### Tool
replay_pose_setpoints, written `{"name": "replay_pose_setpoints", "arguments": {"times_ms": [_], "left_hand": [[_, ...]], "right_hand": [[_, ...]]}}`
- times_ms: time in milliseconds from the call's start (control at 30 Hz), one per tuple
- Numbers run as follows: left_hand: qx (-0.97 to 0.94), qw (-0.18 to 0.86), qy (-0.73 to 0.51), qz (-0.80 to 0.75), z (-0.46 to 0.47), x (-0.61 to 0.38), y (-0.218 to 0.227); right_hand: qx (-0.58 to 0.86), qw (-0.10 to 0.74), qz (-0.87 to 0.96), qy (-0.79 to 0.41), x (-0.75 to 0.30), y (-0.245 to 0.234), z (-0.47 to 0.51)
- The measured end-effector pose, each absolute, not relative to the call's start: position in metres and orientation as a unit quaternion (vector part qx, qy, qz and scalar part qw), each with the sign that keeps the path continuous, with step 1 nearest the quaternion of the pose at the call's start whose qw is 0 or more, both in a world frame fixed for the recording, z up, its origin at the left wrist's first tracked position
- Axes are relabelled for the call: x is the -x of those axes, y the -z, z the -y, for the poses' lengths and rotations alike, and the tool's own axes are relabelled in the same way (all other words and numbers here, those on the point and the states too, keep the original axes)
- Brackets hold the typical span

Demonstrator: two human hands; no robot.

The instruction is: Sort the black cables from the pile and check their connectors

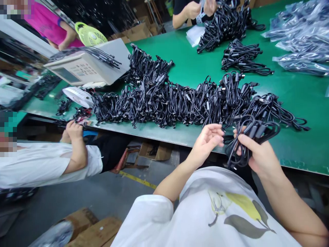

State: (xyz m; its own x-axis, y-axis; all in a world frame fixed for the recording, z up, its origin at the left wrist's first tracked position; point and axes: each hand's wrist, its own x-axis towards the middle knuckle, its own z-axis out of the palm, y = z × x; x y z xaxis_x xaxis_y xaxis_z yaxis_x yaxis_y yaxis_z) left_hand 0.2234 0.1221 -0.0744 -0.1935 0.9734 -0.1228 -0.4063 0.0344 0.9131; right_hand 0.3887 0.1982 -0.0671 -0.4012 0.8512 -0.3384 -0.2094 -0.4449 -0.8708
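My right hand (pixel 263 156) is closed around a bundle of black cables (pixel 253 128), with the thumb across the coils. Loops of it hang down in front of my shirt, past the table edge. My left hand (pixel 207 142) is just left of that bundle. Its fingers are slightly bent, thumb apart from them, and I see nothing held in it. Beyond both hands lies a long heap of coiled black cables (pixel 180 103) with small plugs, running along the near side of the green table (pixel 185 56).
Across the table, a person's hands (pixel 197 9) work beside another cable pile (pixel 226 25). Bagged cables (pixel 305 41) lie at the far right. At left stand a beige instrument (pixel 87 67), a white fan (pixel 78 96) and a seated co-worker (pixel 51 157). Cardboard boxes (pixel 95 231) are on the floor.
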Motion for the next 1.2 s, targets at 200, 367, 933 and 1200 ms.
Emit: {"name": "replay_pose_setpoints", "arguments": {"times_ms": [200,367,933,1200], "left_hand": [[-0.414,0.565,-0.492,-0.516,-0.093,-0.229,0.065],[-0.391,0.552,-0.499,-0.541,-0.091,-0.236,0.069],[-0.406,0.504,-0.545,-0.533,-0.092,-0.239,0.079],[-0.374,0.532,-0.551,-0.523,-0.096,-0.242,0.075]], "right_hand": [[0.43,0.421,0.41,-0.686,-0.392,0.065,-0.21],[0.428,0.445,0.39,-0.684,-0.389,0.062,-0.205],[0.408,0.433,0.433,-0.677,-0.392,0.056,-0.2],[0.401,0.419,0.405,-0.706,-0.388,0.059,-0.198]]}}
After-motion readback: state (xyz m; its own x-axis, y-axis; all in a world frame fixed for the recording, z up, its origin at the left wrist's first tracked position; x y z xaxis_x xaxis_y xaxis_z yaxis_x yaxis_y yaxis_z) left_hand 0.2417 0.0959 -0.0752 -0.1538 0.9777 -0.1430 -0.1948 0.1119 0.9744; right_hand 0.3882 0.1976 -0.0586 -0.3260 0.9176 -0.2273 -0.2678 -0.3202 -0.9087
